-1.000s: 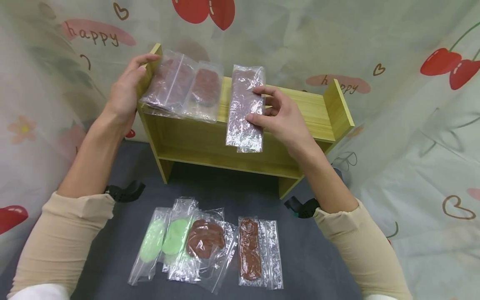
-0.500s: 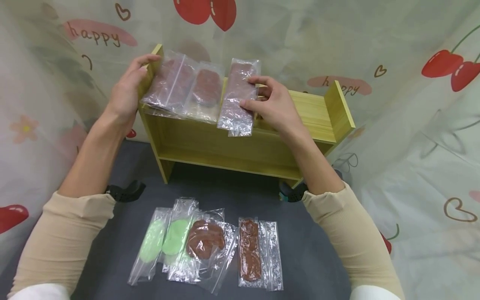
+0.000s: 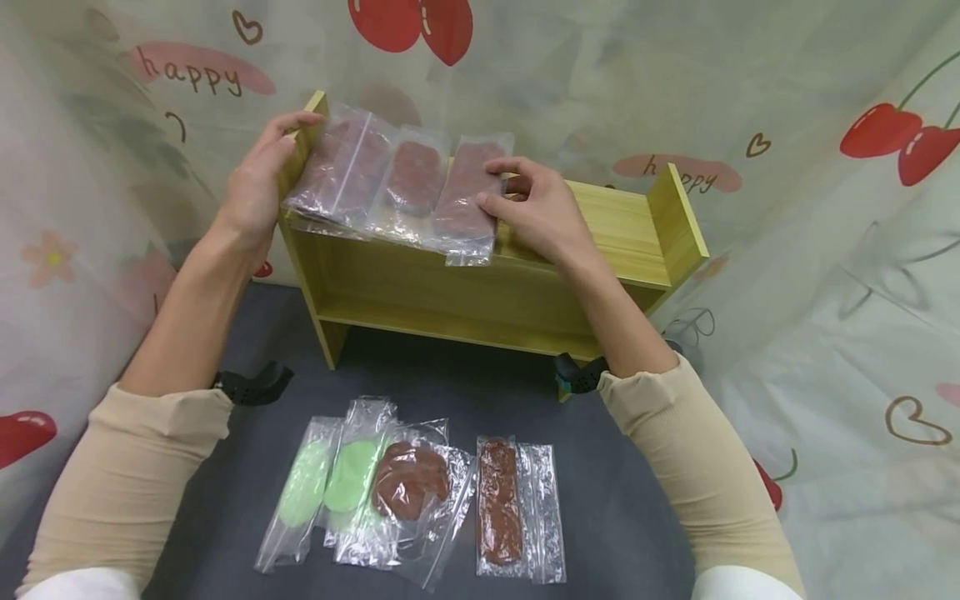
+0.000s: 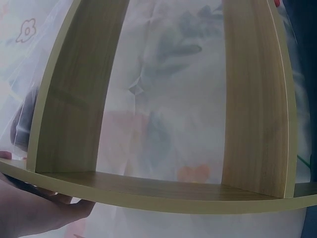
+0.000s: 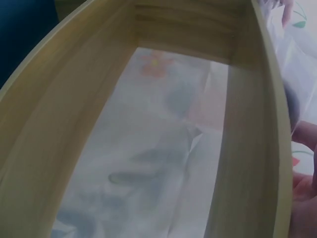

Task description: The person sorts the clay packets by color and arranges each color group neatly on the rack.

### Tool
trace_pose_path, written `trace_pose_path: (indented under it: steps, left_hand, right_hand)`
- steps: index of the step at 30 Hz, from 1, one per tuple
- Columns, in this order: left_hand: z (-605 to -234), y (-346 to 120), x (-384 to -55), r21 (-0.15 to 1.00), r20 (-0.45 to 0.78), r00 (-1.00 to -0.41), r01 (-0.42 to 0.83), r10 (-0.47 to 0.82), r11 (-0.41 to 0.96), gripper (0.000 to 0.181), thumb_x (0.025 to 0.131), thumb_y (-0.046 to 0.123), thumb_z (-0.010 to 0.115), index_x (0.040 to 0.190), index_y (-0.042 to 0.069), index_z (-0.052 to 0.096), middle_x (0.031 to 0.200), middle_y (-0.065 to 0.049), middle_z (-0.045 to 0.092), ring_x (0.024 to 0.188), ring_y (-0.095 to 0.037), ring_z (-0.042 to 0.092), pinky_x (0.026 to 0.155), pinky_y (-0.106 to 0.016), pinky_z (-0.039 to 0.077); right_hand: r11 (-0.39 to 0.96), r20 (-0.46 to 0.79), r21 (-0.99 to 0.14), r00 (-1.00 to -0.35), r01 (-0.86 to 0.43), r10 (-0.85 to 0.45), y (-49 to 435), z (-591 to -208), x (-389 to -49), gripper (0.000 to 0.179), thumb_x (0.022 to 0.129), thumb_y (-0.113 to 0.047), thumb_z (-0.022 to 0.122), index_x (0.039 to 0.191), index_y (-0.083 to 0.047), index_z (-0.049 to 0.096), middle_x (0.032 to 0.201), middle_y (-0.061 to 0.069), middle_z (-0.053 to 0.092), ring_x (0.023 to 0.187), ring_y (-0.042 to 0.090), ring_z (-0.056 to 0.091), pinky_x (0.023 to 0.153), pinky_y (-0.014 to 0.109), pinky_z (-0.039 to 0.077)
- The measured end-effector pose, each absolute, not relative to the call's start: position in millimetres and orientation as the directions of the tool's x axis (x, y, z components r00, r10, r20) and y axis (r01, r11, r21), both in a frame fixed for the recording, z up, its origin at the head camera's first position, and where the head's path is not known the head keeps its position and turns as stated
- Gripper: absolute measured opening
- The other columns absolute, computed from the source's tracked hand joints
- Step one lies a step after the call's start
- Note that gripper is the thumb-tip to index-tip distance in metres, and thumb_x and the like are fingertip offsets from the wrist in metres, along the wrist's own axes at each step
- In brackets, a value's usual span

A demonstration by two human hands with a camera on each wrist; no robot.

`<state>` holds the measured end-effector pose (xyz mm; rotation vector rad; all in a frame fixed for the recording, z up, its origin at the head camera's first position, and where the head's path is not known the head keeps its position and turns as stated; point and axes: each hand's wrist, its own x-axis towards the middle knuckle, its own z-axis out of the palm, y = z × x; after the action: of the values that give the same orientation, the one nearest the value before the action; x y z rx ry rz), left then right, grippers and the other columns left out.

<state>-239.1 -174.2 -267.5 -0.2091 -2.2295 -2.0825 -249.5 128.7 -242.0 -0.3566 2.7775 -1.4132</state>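
A small light-wood shelf (image 3: 611, 229) stands at the back of the head view. My left hand (image 3: 253, 187) grips its left side panel (image 3: 300, 150); the left wrist view shows those fingers (image 4: 59, 206) against the panel's outer face. On the top board, a clear zip bag with overlapping reddish-brown contents (image 3: 345, 167) lies by that panel. Right of it is another clear bag with a brown oval piece (image 3: 414, 177). My right hand (image 3: 542, 212) pinches the right edge of a narrow zip bag (image 3: 463, 204) holding a brown strip. This bag's lower end overhangs the shelf's front edge.
Below, on the dark surface, lie bags with green ovals (image 3: 303, 483), a bag with a round brown piece (image 3: 411, 482) and a bag with a brown strip (image 3: 498, 500). A printed curtain (image 3: 570, 92) hangs behind and at both sides. The shelf has a lower board (image 3: 450, 327).
My right hand has moved the narrow bag left and down onto the top board, beside the oval bag. My left hand has stayed on the side panel.
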Motion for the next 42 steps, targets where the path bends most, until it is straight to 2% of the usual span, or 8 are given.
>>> trace_pose_path:
  steps: [5, 9, 12, 16, 19, 27, 34, 42]
  left_hand:
    - [-268.2, -174.4, -238.3, 0.985, 0.146, -0.989, 0.149, 0.036, 0.088, 0.046, 0.107, 0.029, 0.021, 0.147, 0.028, 0.044, 0.161, 0.012, 0.019, 0.142, -0.004, 0.011, 0.117, -0.031, 0.003]
    - [-268.7, -174.9, -237.3, 0.985, 0.140, -0.990, 0.143, 0.035, 0.101, 0.046, 0.107, 0.030, 0.020, 0.147, 0.030, 0.043, 0.161, 0.014, 0.018, 0.143, -0.003, 0.009, 0.117, -0.031, 0.001]
    - [-269.3, -175.4, -236.5, 0.985, 0.137, -0.990, 0.140, 0.037, 0.105, 0.046, 0.107, 0.031, 0.020, 0.147, 0.031, 0.043, 0.161, 0.014, 0.017, 0.143, -0.003, 0.008, 0.117, -0.033, 0.000]
    - [-271.1, -175.1, -236.3, 0.985, 0.141, -0.989, 0.144, 0.039, 0.095, 0.046, 0.107, 0.030, 0.021, 0.147, 0.029, 0.043, 0.161, 0.012, 0.018, 0.143, -0.004, 0.009, 0.117, -0.033, 0.001]
    - [-272.7, -174.7, -236.6, 0.986, 0.145, -0.989, 0.148, 0.042, 0.082, 0.046, 0.107, 0.030, 0.021, 0.147, 0.027, 0.043, 0.161, 0.012, 0.019, 0.143, -0.005, 0.009, 0.117, -0.033, 0.002]
    - [-274.3, -174.9, -236.8, 0.985, 0.162, -0.986, 0.164, 0.038, 0.058, 0.045, 0.107, 0.030, 0.022, 0.146, 0.026, 0.044, 0.160, 0.009, 0.021, 0.143, -0.007, 0.011, 0.116, -0.032, 0.003]
    - [-273.4, -174.7, -238.4, 0.985, 0.166, -0.986, 0.167, 0.034, 0.051, 0.046, 0.107, 0.028, 0.021, 0.146, 0.024, 0.044, 0.161, 0.010, 0.021, 0.143, -0.005, 0.010, 0.116, -0.030, 0.003]
    - [-270.3, -173.6, -237.4, 0.982, 0.172, -0.985, 0.174, 0.031, 0.077, 0.046, 0.107, 0.030, 0.021, 0.146, 0.026, 0.044, 0.160, 0.012, 0.021, 0.143, -0.002, 0.008, 0.115, -0.029, -0.001]
  right_hand:
    - [0.647, 0.160, -0.704, -0.954, -0.291, -0.255, 131.4, -246.8, -255.6, 0.042, 0.092, -0.026, 0.071, 0.132, -0.019, 0.063, 0.128, 0.003, 0.062, 0.102, 0.016, 0.062, 0.088, 0.029, 0.045]
    - [0.697, 0.203, -0.620, -0.932, -0.360, -0.301, 131.5, -248.9, -256.8, 0.038, 0.092, -0.027, 0.070, 0.129, -0.018, 0.065, 0.125, 0.003, 0.060, 0.095, 0.019, 0.056, 0.083, 0.030, 0.042]
    - [0.710, 0.207, -0.602, -0.930, -0.365, -0.302, 130.7, -250.1, -255.8, 0.037, 0.092, -0.028, 0.070, 0.128, -0.019, 0.066, 0.123, 0.006, 0.053, 0.089, 0.020, 0.053, 0.078, 0.030, 0.040]
    - [0.707, 0.201, -0.624, -0.943, -0.332, -0.266, 130.2, -252.6, -253.2, 0.043, 0.091, -0.031, 0.072, 0.132, -0.022, 0.063, 0.126, 0.008, 0.044, 0.084, 0.018, 0.057, 0.075, 0.027, 0.041]
    - [0.701, 0.209, -0.641, -0.950, -0.312, -0.231, 130.7, -254.3, -251.4, 0.047, 0.090, -0.032, 0.073, 0.134, -0.022, 0.061, 0.129, 0.007, 0.042, 0.083, 0.014, 0.060, 0.075, 0.026, 0.043]
    - [0.637, 0.262, -0.697, -0.944, -0.330, -0.202, 136.3, -255.5, -244.9, 0.044, 0.090, -0.029, 0.073, 0.131, -0.017, 0.063, 0.130, 0.006, 0.047, 0.079, 0.018, 0.058, 0.068, 0.028, 0.044]
    - [0.560, 0.290, -0.750, -0.936, -0.352, -0.200, 146.8, -254.8, -228.8, 0.035, 0.094, -0.027, 0.069, 0.126, -0.014, 0.066, 0.127, 0.006, 0.053, 0.088, 0.019, 0.060, 0.069, 0.032, 0.049]
    - [0.448, 0.322, -0.809, -0.924, -0.381, -0.206, 160.6, -255.5, -203.8, 0.035, 0.094, -0.023, 0.070, 0.126, -0.012, 0.065, 0.123, 0.005, 0.062, 0.084, 0.021, 0.065, 0.069, 0.031, 0.048]
